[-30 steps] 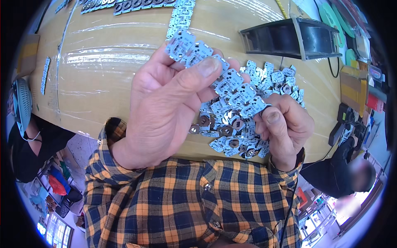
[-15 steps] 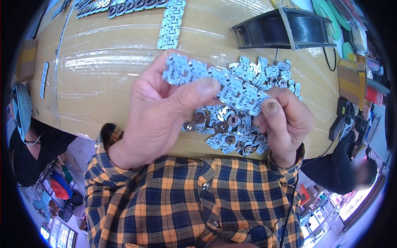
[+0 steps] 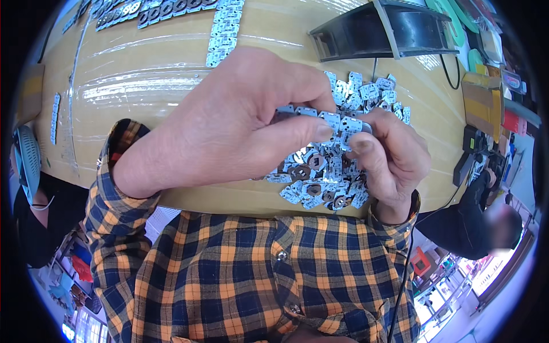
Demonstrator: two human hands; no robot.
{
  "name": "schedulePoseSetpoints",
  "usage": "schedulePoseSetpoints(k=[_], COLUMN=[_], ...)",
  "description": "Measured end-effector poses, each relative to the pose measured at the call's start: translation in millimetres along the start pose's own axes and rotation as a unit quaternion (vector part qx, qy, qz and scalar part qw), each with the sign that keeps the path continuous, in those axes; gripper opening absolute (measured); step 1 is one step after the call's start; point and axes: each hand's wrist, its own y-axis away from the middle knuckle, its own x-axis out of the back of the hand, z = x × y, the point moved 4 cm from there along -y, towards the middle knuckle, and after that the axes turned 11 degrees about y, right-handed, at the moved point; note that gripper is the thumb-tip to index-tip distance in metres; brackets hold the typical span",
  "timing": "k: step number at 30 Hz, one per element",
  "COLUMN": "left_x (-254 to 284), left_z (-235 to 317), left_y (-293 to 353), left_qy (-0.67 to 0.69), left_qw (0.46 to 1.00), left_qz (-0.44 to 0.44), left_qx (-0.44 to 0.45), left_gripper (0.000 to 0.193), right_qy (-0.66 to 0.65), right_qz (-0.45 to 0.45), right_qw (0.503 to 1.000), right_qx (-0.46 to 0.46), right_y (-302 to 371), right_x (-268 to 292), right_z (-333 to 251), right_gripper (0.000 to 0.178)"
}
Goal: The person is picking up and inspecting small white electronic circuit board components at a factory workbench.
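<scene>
Between both hands, above the table, is a strip of small pale-blue circuit boards (image 3: 350, 127) joined in a row. My left hand (image 3: 240, 123) is closed on it from the left, thumb in front and fingers behind, covering much of its length. With thumb and fingers, my right hand (image 3: 397, 157) pinches the strip's right end. A round part shows at that end, partly hidden by the fingers. Below and behind the hands lies a pile of loose circuit boards (image 3: 314, 190), several bearing round brown metal discs. The hands hide the pile's middle.
A long strip of boards (image 3: 224, 31) lies at the far side, beside rows of boards with round discs (image 3: 174, 11). Far right stands a black housing (image 3: 366, 34); a cardboard box (image 3: 481, 108) is at the right edge. A short strip (image 3: 55, 119) lies left. People sit at both sides.
The strip was stretched out with its face showing; now my left hand has moved over it toward the right end and covers most of it. My right hand still pinches its end.
</scene>
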Motion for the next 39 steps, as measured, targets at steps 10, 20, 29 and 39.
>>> schedulePoseSetpoints(k=[10, 20, 29, 39], left_x=[-5, -12, -13, -5], left_z=[-12, -1, -2, 0], left_y=[6, 9, 13, 10], left_qy=[0.202, -0.124, -0.155, -0.143], left_qw=[0.976, 0.962, 0.935, 0.966], left_qz=[0.085, 0.126, 0.192, 0.154], left_qx=[-0.001, -0.208, -0.253, -0.148], left_gripper=[0.016, 0.034, 0.026, 0.022], right_qy=[-0.476, -0.249, -0.244, -0.25], right_qz=[-0.028, 0.048, 0.002, 0.023], right_qw=[0.829, 0.94, 0.945, 0.938], right_qx=[-0.291, -0.229, -0.218, -0.24], right_y=[8, 8, 8, 8], right_x=[-21, -15, -15, -14], right_z=[19, 15, 12, 17], right_gripper=[0.02, 0.019, 0.019, 0.02])
